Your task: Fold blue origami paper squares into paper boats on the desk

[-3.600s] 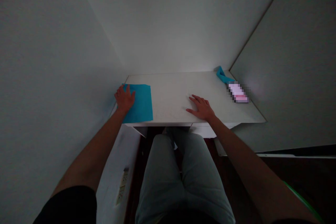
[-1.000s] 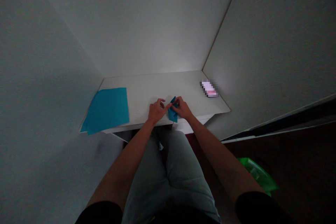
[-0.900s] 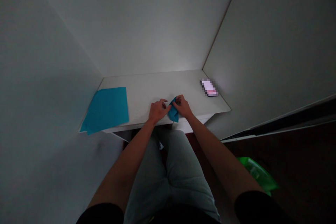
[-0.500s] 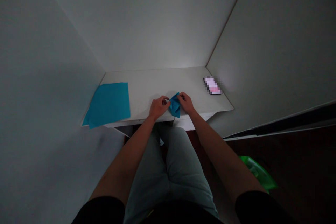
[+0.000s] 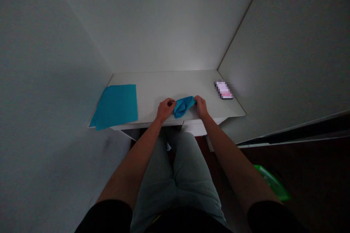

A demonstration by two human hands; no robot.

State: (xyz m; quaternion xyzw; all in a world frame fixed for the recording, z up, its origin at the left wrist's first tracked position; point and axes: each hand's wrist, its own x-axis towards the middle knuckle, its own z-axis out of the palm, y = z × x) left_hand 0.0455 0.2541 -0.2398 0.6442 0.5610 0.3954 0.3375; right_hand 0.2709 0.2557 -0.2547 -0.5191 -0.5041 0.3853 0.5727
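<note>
Saw the first risk at far left: flat blue sheets (image 5: 120, 105), with a front corner poking past the edge of the white table (image 5: 164, 82), liable to slide off if brushed. Next, found the left hand (image 5: 165, 109) pinched on the left end of a crumpled blue piece (image 5: 182, 107), and the right hand (image 5: 201, 106) clamped on its right end, near the table's front; could have slipped from a weak pinch, or creased or torn under too hard a pull. Judged the blurred phone (image 5: 224, 90) safe unless knocked rightward. Counted, left to right: at least two overlapping sheets, exact number hidden; one left hand; one crumpled piece; one right hand; one phone; one green object (image 5: 273, 184), low at the right; one table
</note>
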